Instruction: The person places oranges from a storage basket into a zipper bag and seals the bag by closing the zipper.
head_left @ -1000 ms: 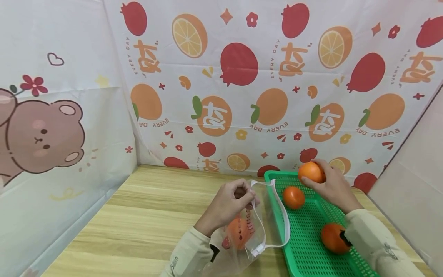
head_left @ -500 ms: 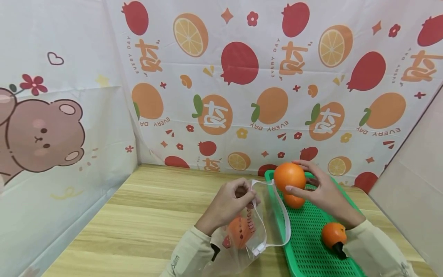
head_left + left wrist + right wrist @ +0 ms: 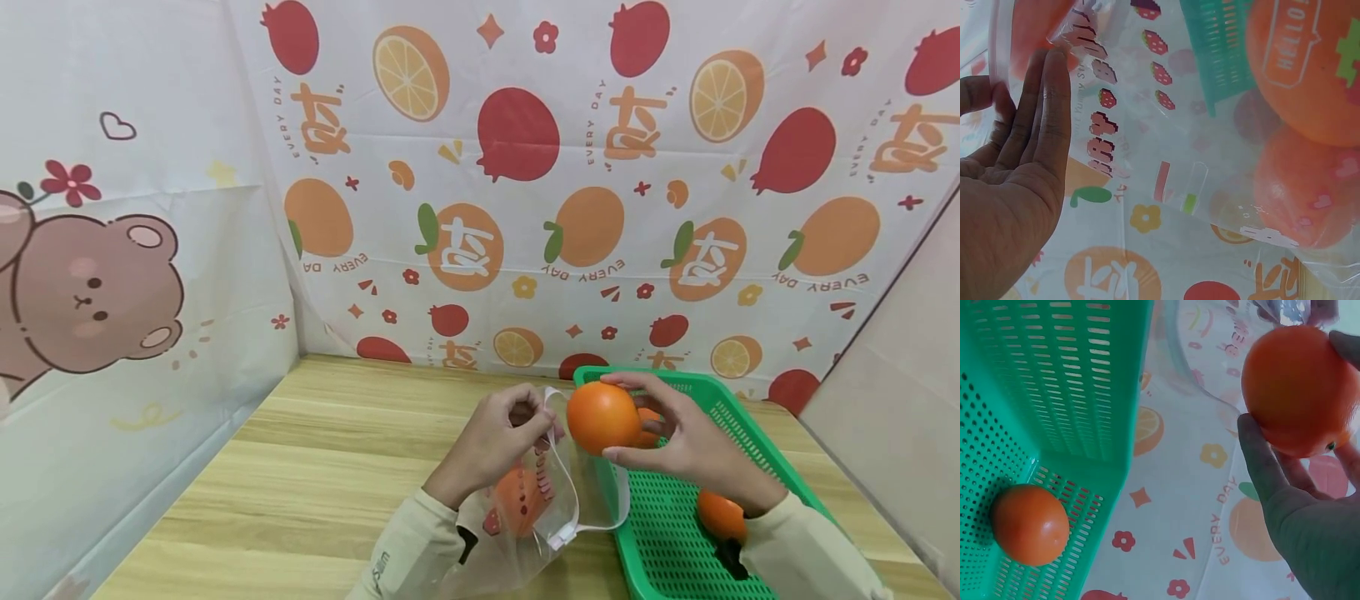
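Observation:
My right hand (image 3: pixel 686 437) grips an orange (image 3: pixel 600 418) between thumb and fingers, at the mouth of a clear zip bag (image 3: pixel 598 528) with a white zip edge and slider. Pinching the bag's upper edge, my left hand (image 3: pixel 495 442) holds it partly open. Through the printed film in the left wrist view, two oranges (image 3: pixel 1304 187) show inside the bag. A green plastic basket (image 3: pixel 637 554) stands right of the bag. In it, one orange (image 3: pixel 651 427) is partly hidden behind my right hand's fruit, and another orange (image 3: pixel 722 515) lies near my right sleeve.
The wood-grain table (image 3: pixel 315 467) extends to the left of the bag. A printed cloth (image 3: pixel 517 233) hangs behind it, with a bear-print cloth (image 3: pixel 97 292) at the left. The basket's slotted walls rise beside the bag.
My right hand has carried the orange leftward and down from over the basket's far end to the bag's mouth. My left hand keeps its hold on the bag, almost unmoved.

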Motion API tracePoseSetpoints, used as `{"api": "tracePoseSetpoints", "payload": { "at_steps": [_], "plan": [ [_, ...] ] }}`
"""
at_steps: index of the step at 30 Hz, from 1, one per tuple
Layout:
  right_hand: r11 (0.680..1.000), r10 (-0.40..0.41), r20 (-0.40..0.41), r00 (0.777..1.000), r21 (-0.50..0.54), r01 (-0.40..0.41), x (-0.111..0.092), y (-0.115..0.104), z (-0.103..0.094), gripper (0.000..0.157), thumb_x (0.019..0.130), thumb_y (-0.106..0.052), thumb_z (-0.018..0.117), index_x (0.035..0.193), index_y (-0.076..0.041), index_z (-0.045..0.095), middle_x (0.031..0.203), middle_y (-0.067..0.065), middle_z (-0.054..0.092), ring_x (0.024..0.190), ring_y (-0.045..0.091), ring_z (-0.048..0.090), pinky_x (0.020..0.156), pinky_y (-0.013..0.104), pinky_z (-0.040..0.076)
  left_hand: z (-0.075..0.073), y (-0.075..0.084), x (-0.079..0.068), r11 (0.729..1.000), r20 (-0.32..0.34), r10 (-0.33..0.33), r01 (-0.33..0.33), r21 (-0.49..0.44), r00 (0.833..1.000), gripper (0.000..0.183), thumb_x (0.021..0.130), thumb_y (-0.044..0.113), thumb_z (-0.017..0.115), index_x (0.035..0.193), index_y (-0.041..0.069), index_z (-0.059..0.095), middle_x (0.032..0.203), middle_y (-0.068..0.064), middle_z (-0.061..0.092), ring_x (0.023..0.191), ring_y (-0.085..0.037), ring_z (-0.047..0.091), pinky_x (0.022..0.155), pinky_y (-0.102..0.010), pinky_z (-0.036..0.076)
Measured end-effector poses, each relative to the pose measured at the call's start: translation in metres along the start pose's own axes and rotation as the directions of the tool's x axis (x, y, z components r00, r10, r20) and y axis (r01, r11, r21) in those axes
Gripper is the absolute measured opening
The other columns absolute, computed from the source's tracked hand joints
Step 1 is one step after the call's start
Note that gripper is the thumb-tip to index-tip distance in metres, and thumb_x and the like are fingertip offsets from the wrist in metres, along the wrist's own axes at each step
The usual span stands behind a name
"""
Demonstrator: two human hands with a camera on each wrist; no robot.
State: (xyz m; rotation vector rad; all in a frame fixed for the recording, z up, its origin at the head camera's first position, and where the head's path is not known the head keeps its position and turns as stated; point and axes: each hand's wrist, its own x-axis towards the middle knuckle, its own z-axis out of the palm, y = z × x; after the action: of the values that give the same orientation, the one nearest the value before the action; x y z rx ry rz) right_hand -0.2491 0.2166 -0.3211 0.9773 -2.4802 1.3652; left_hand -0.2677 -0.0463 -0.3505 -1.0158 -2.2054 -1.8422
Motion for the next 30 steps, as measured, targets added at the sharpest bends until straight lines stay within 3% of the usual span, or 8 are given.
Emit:
{"api": "tracePoseSetpoints", "payload": {
  "at_steps": [5,11,16,22,30],
  "plan": [
    [0.997,-0.044,0.021,0.999,-0.056,0.045,-0.003,0.0,0.003,0.071,0.083,-0.013,0.085,0.144,-0.023,0.051,0.142,0.0,0.052,0.113,0.022,0.061,0.092,0.04,0.056,-0.001,-0.001,0.0,1.0,-0.012,0.01,-0.009,0.029,1.0,0.014,0.101,0.01,0.06,0.088,0.004,0.06,0.083,-0.007,0.071,0.073,-0.024,0.067,0.066,-0.032,0.058],
    [0.996,-0.071,0.026,0.997,-0.054,0.072,-0.004,-0.001,0.003,0.073,0.081,-0.01,0.086,0.145,-0.015,0.05,0.142,0.002,0.053,0.113,0.023,0.062,0.091,0.036,0.056,-0.001,0.001,0.0,0.999,-0.015,0.018,-0.017,0.039,1.0,0.014,0.101,0.01,0.06,0.088,0.005,0.06,0.083,-0.004,0.072,0.072,-0.022,0.067,0.064,-0.029,0.057],
    [0.98,-0.101,0.024,0.995,-0.171,0.104,-0.006,-0.004,0.005,0.076,0.076,-0.017,0.091,0.141,-0.017,0.052,0.138,-0.001,0.055,0.112,0.02,0.061,0.087,0.034,0.058,-0.002,0.003,0.0,1.0,-0.013,0.013,-0.012,0.013,1.0,0.014,0.101,0.008,0.059,0.088,0.005,0.059,0.081,-0.003,0.071,0.072,-0.021,0.068,0.068,-0.035,0.06],
    [0.934,-0.143,0.089,0.986,-0.317,0.164,-0.007,-0.007,0.015,0.083,0.067,-0.01,0.095,0.139,-0.015,0.052,0.136,-0.004,0.055,0.111,0.016,0.059,0.086,0.035,0.058,-0.003,0.004,-0.001,1.0,-0.021,0.018,-0.018,0.008,1.0,0.015,0.102,0.01,0.059,0.088,0.006,0.06,0.08,-0.003,0.071,0.072,-0.026,0.068,0.065,-0.035,0.059],
    [0.82,-0.127,0.174,0.976,-0.535,0.202,-0.007,-0.011,0.029,0.083,0.067,-0.014,0.096,0.14,-0.01,0.056,0.137,0.008,0.056,0.12,0.027,0.057,0.086,0.042,0.059,-0.001,0.005,0.0,0.999,-0.012,0.041,-0.041,0.009,0.999,0.016,0.102,0.011,0.059,0.087,0.006,0.06,0.078,-0.001,0.069,0.072,-0.029,0.069,0.063,-0.037,0.058]
  ]
}}
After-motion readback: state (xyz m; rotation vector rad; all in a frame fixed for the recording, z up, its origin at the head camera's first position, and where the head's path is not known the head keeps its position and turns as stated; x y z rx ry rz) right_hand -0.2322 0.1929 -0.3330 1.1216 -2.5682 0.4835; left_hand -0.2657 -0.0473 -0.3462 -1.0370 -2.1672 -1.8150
